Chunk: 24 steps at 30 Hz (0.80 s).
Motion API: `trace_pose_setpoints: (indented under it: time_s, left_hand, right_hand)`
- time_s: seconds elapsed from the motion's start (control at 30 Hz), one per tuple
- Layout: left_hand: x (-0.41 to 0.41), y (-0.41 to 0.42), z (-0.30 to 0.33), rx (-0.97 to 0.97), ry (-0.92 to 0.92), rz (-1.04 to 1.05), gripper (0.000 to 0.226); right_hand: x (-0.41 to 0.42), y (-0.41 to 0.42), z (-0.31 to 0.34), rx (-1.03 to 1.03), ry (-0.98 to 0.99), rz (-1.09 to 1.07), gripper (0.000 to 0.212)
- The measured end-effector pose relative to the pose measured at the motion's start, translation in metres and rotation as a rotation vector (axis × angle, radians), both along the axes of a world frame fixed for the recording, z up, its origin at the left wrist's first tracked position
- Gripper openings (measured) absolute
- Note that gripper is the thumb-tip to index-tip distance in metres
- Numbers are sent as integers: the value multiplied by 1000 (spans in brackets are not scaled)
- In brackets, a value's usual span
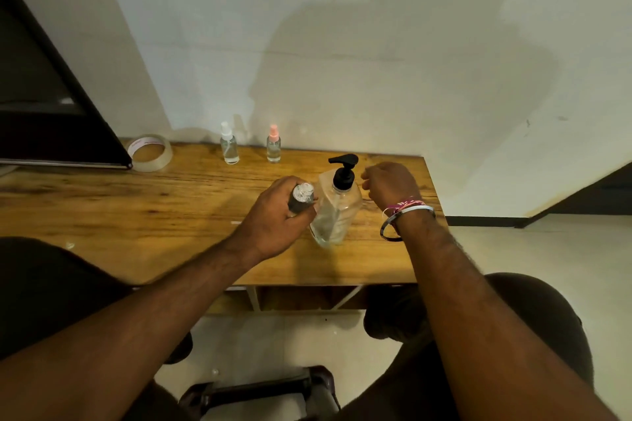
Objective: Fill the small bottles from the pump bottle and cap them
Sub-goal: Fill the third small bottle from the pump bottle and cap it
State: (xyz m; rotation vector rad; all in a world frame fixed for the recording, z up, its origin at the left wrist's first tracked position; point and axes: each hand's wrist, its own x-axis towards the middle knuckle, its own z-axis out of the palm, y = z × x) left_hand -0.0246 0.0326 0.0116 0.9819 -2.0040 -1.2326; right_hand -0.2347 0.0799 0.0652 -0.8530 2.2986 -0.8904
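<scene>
A clear pump bottle (337, 212) with a black pump head (343, 169) stands on the wooden table (136, 215). My left hand (277, 219) grips a small uncapped bottle (302, 196) just left of the pump bottle, its open neck near the spout side. My right hand (390, 186) hovers right of the pump head with fingers loosely curled; what it holds, if anything, is hidden. Two capped small spray bottles stand at the back: one with a white cap (228, 143), one with a pink cap (273, 144).
A roll of clear tape (150, 152) lies at the back left beside a dark panel (51, 106). The wall runs along the table's far edge. The table's right edge is close to my right wrist.
</scene>
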Motion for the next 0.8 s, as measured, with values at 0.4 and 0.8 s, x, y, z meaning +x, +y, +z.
trace_pose_setpoints:
  time_s: [0.4,0.8]
  left_hand:
    - [35,35,-46,129,-147,20,20]
    - [88,5,-67,119,-187,284,31]
  right_hand:
    - [56,59,-42,529,-284,173,15]
    - [141,-14,-67,199,361,687,20]
